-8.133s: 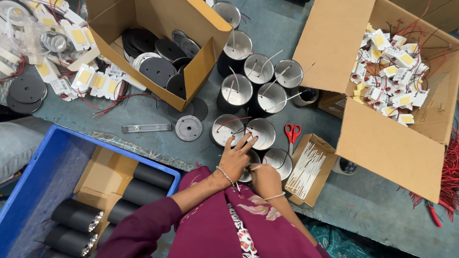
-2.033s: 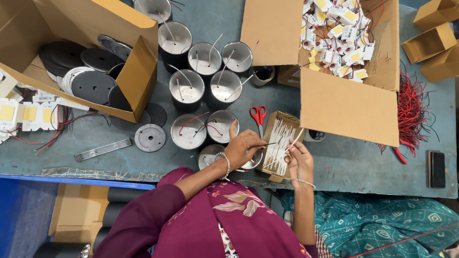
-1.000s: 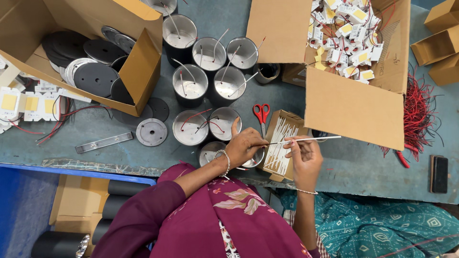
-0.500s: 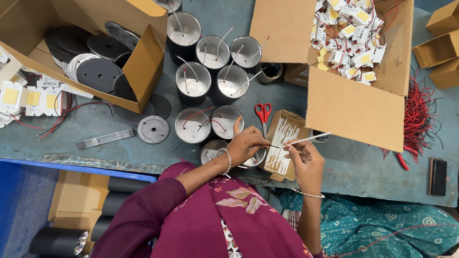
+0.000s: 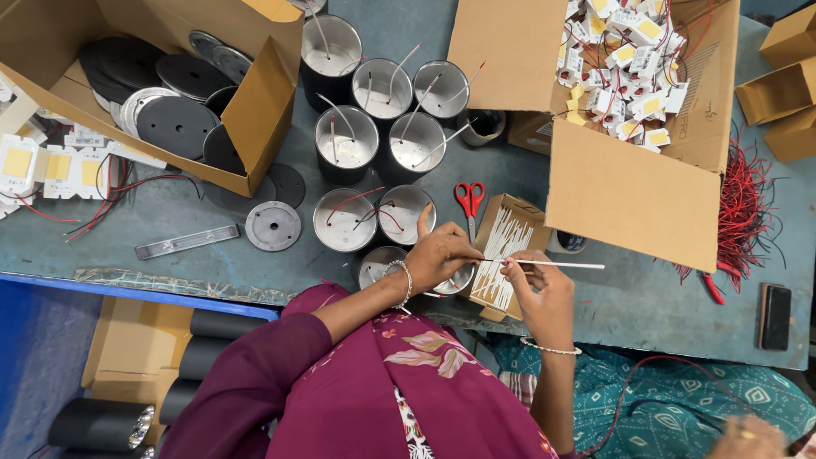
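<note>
White tube (image 5: 552,265): one, pinched by both the left hand (image 5: 442,253) and right hand (image 5: 540,287).

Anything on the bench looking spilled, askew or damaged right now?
Nothing looks damaged. Loose red wires lie in a tangle on the table's right side beside the big cardboard box, outside any container. The left hand and right hand hold a thin white tube level over the small open box.

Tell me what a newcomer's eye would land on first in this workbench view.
First, the cluster of round black metal cans with shiny insides at the table's middle, thin tubes sticking out. Just below, the left hand and right hand pinch a thin white tube above a small cardboard box of white tubes. Red-handled scissors lie beside that box.
</note>
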